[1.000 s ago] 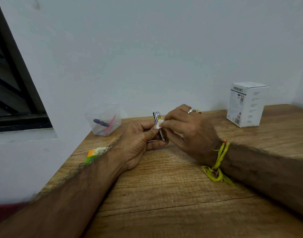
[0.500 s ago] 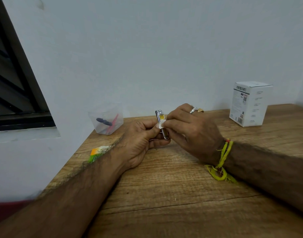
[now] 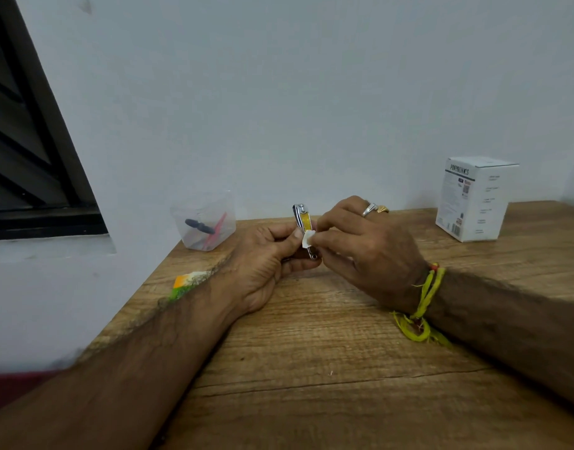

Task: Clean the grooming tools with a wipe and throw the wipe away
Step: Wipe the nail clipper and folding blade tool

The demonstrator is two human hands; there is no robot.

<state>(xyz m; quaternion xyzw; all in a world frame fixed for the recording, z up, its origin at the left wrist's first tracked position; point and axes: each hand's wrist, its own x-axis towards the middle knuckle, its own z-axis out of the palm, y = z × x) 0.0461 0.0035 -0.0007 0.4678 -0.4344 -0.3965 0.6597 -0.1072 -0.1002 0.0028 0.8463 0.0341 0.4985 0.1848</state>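
Gripping the lower half of a chrome nail clipper with a yellow inlay (image 3: 303,224), the left hand (image 3: 268,258) holds it upright near the middle of the wooden table (image 3: 328,368), thumb against the clipper's side, fingers curled round it. The right hand (image 3: 363,248) pinches a small white wipe (image 3: 308,238) between thumb and fingertips — the wipe touches the clipper's face just below the yellow inlay. Yellow thread bracelet (image 3: 422,306) on the right wrist; two rings (image 3: 373,209) on that hand. At 10 o'clock from the hands: clear plastic container (image 3: 203,220) against the wall, holding a dark tool and a pink one. At 2 o'clock — white printed cardboard box (image 3: 474,198), well apart. Orange-white-green item (image 3: 186,280) beside the left forearm.
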